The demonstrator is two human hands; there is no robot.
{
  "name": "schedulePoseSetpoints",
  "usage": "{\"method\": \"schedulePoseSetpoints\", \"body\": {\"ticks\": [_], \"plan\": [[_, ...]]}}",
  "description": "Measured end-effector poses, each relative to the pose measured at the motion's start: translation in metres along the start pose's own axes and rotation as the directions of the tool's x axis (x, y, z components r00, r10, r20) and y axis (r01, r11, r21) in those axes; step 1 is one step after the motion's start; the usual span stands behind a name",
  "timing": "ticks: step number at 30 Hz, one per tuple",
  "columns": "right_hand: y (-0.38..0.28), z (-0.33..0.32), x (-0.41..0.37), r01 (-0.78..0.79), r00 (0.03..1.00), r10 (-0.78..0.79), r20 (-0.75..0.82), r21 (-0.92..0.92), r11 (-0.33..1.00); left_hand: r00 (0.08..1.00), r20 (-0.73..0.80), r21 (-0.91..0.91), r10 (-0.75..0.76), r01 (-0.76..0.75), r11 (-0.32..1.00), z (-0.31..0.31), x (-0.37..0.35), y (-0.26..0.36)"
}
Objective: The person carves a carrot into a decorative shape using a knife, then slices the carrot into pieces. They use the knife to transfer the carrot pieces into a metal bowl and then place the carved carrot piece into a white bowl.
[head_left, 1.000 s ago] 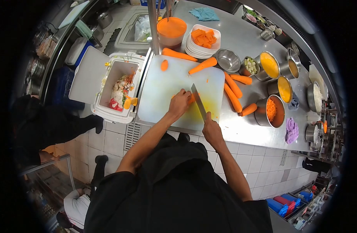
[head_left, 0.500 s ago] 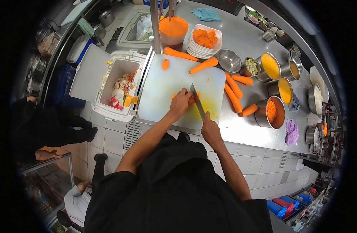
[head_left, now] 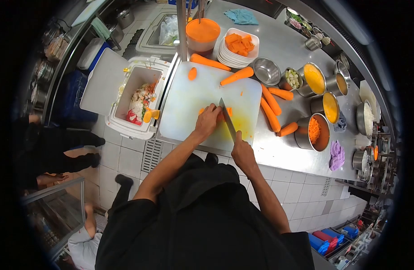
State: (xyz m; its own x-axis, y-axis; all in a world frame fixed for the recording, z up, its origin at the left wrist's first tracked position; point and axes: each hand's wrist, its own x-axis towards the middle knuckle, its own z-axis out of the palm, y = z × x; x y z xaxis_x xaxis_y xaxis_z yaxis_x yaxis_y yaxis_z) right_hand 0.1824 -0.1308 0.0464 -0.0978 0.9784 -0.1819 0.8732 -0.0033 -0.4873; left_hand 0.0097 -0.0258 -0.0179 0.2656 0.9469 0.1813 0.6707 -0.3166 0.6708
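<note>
My right hand is wrapped round the handle of a knife, whose blade slants up and left over the white cutting board. On the blade's left side, my left hand has its fingers bent down onto a piece of carrot, mostly hidden beneath them. Orange carrot pieces show just beside the blade, over a yellow-stained patch of the board. A whole carrot lies across the board's top edge, and a short carrot piece rests near its top left corner.
Several carrots lie right of the board. Beyond stand stacked white dishes with carrot chunks, a steel bowl and a pot of shredded carrot. An open bin of scraps is at left. Other people stand at lower left.
The knife and my right hand have shifted slightly left. More orange shows right of the blade. At lower left, the other people have changed their leg and arm positions.
</note>
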Motion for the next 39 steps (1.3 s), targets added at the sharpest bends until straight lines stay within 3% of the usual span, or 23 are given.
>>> {"method": "schedulePoseSetpoints", "body": {"ticks": [10,14,16,19,23,26,28,39], "plan": [[-0.003,0.003,-0.001,0.015,1.000,-0.014,-0.008,0.026,1.000,0.996,-0.083,-0.088,-0.018,0.011,0.996,0.003,-0.001,-0.002],[-0.003,-0.004,0.000,-0.004,0.999,0.004,0.033,0.014,1.000,0.997,-0.074,-0.070,0.001,-0.006,0.997,0.002,-0.001,-0.002],[-0.010,-0.006,-0.002,-0.016,1.000,0.016,0.022,0.028,0.999,0.999,0.025,-0.020,-0.025,0.026,0.999,-0.004,-0.002,0.000],[-0.005,0.003,0.000,-0.009,1.000,0.008,0.016,0.043,0.999,0.997,-0.073,-0.059,0.012,-0.016,0.998,-0.006,-0.005,0.003],[0.003,0.008,0.002,0.022,1.000,-0.023,0.014,0.019,1.000,0.998,-0.059,-0.118,0.037,-0.044,0.992,-0.010,-0.009,-0.007],[0.003,0.009,0.001,0.001,0.999,-0.001,0.034,0.018,1.000,0.994,-0.112,-0.152,-0.020,0.003,0.988,-0.013,-0.013,-0.007],[-0.001,0.002,0.001,0.024,0.999,-0.024,0.032,0.004,1.000,0.998,-0.018,-0.076,-0.058,0.056,0.996,-0.013,-0.017,-0.007],[-0.009,-0.006,0.003,0.056,0.998,-0.057,0.006,0.003,0.998,0.996,0.011,-0.009,-0.086,0.086,0.996,-0.015,-0.015,-0.003]]}}
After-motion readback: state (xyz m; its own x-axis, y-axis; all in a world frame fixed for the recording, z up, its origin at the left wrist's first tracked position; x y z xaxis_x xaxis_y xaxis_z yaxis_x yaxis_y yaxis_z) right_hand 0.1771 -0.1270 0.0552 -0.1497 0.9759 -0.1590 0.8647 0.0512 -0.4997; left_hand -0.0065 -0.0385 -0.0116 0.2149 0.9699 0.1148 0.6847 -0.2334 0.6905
